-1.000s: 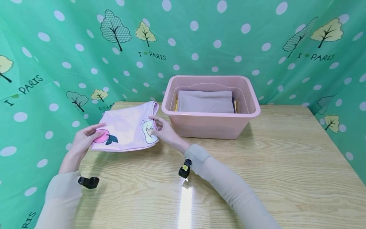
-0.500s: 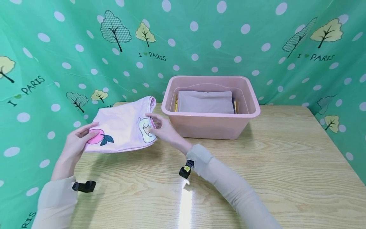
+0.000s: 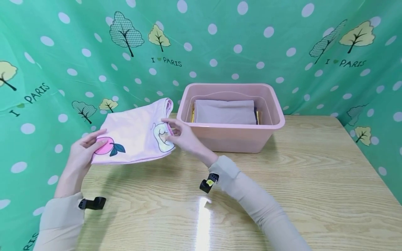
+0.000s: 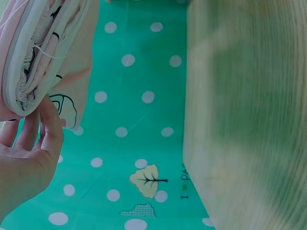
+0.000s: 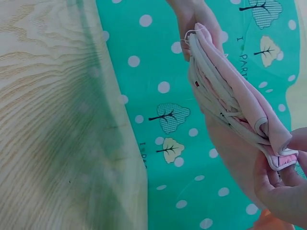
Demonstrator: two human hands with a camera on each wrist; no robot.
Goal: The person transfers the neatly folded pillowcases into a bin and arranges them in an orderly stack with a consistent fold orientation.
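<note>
A folded pale-pink cloth [image 3: 132,129], printed with a pink fruit and a white cartoon figure, hangs above the table's left part. My left hand [image 3: 78,153] pinches its left end, thumb on top over the fruit print. At the right end, my right hand [image 3: 185,137] pinches the edge beside the cartoon print. From the left wrist, the left hand [image 4: 33,143] shows under the stacked layers. In the right wrist view the right hand [image 5: 285,191] grips the cloth's near corner, where the layered hems [image 5: 225,103] and a loose thread show.
A pink plastic bin [image 3: 230,139] stands at the back of the wooden table [image 3: 307,188], right of the cloth. Inside it lies a folded grey cloth [image 3: 224,111], with yellow and dark edges beside it. A green dotted curtain [image 3: 220,42] hangs behind and at both sides.
Both hands have kept their hold on the cloth. It has risen a little, and its left end has shifted left with my left hand. The bin stays in place.
</note>
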